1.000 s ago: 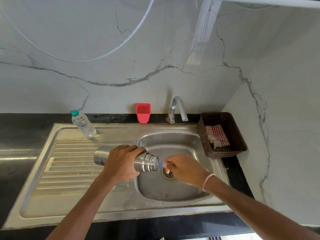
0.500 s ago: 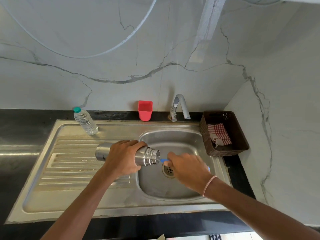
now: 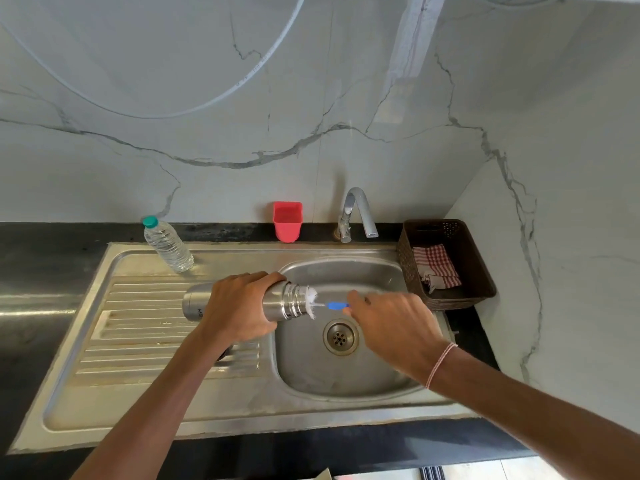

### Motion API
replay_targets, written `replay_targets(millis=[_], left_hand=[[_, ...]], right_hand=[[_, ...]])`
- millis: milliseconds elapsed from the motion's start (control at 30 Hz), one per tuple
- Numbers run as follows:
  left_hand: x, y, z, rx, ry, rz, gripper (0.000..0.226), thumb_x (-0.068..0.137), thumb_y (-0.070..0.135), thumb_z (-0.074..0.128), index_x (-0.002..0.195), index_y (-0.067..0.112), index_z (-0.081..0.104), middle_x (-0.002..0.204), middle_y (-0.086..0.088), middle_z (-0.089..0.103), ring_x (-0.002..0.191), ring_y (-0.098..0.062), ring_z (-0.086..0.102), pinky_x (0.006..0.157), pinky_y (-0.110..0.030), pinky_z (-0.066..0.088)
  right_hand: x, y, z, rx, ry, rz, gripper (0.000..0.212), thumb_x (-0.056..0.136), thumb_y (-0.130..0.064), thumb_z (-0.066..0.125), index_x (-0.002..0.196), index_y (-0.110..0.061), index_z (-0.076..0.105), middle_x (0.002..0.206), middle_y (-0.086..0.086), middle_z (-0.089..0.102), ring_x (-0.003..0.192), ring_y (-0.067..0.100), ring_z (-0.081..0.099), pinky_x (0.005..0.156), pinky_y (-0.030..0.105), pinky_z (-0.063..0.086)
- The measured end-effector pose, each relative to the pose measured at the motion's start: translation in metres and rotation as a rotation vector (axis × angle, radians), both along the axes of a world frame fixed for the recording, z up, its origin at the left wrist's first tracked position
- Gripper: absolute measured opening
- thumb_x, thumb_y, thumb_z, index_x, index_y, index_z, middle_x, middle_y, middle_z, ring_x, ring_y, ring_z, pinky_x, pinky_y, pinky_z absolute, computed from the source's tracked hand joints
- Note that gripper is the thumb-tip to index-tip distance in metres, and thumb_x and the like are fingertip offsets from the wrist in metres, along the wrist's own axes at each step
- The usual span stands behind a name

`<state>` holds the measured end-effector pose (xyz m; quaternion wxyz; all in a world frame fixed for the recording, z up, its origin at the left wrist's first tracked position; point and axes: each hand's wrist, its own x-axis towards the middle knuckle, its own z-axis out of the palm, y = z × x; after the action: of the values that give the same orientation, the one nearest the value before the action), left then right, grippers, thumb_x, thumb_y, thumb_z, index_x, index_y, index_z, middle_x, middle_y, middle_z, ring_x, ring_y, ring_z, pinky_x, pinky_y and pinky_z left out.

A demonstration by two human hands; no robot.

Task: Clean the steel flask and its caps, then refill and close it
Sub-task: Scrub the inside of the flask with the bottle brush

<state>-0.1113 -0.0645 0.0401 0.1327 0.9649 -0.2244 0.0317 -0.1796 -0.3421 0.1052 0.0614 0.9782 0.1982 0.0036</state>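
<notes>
Holding the flask (image 3: 289,301) on its side, the left hand (image 3: 239,306) has its fingers curled round the steel body. The flask hangs just above the sink (image 3: 242,420), base over the ribbed drainboard (image 3: 138,323) and open mouth pointing right, past the left edge of the basin (image 3: 311,375). The right hand (image 3: 391,323) pinches the blue handle of a brush (image 3: 337,305). The brush's white bristles sit right at the flask's mouth, fanned out around the rim. Below them, the drain (image 3: 341,337) shows in the basin floor.

At the back, a clear bottle (image 3: 168,245) with a green cap stands on the sink's far left corner. A red cup (image 3: 287,221) stands against the wall just left of the tap (image 3: 355,213). Right of the basin, a brown basket (image 3: 481,271) holds 1 red-checked cloth (image 3: 436,265).
</notes>
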Motion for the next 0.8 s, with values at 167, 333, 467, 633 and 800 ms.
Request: replay_targets(millis=[167, 333, 467, 633, 800], left_hand=[[0.004, 0.005, 0.005, 0.019, -0.026, 0.002, 0.067, 0.051, 0.048, 0.085, 0.113, 0.041, 0.061, 0.087, 0.018, 0.068, 0.076, -0.014, 0.067, 0.067, -0.029, 0.049], [0.009, 0.019, 0.01, 0.055, -0.061, -0.02, 0.069, 0.047, 0.043, 0.091, 0.111, 0.035, 0.067, 0.087, 0.016, 0.07, 0.074, -0.016, 0.069, 0.069, -0.032, 0.051], [0.009, 0.018, 0.01, 0.015, -0.07, 0.014, 0.068, 0.047, 0.044, 0.089, 0.11, 0.036, 0.065, 0.086, 0.016, 0.069, 0.073, -0.017, 0.069, 0.065, -0.028, 0.044], [0.007, 0.019, 0.01, -0.042, -0.084, 0.018, 0.066, 0.05, 0.045, 0.09, 0.111, 0.036, 0.065, 0.087, 0.016, 0.07, 0.075, -0.016, 0.069, 0.065, -0.028, 0.041], [0.005, 0.029, 0.01, -0.044, -0.083, 0.047, 0.07, 0.049, 0.044, 0.093, 0.113, 0.035, 0.065, 0.09, 0.016, 0.071, 0.077, -0.017, 0.069, 0.067, -0.033, 0.048]], right_hand=[[-0.006, 0.001, 0.001, -0.036, 0.019, 0.086, 0.018, 0.091, -0.011, 0.062, 0.106, -0.017, 0.055, 0.055, -0.003, 0.045, 0.039, 0.02, 0.042, 0.038, 0.031, 0.034], [0.01, -0.019, 0.028, 0.366, 0.5, -0.055, 0.035, 0.112, -0.033, 0.031, 0.087, -0.018, 0.051, 0.073, -0.002, 0.05, 0.06, 0.01, 0.046, 0.059, 0.022, 0.038], [-0.001, -0.017, 0.023, -0.098, -0.075, 0.001, 0.02, 0.109, -0.036, 0.043, 0.099, -0.022, 0.053, 0.07, -0.001, 0.052, 0.055, 0.02, 0.049, 0.054, 0.034, 0.034], [-0.001, -0.023, 0.017, -0.025, -0.144, 0.137, 0.02, 0.107, -0.031, 0.044, 0.103, -0.018, 0.058, 0.059, -0.005, 0.046, 0.04, 0.017, 0.04, 0.039, 0.031, 0.032], [0.008, -0.049, 0.027, 0.248, 0.349, -0.013, 0.028, 0.109, -0.045, 0.032, 0.095, -0.031, 0.051, 0.069, -0.007, 0.053, 0.054, 0.009, 0.043, 0.051, 0.018, 0.027]])
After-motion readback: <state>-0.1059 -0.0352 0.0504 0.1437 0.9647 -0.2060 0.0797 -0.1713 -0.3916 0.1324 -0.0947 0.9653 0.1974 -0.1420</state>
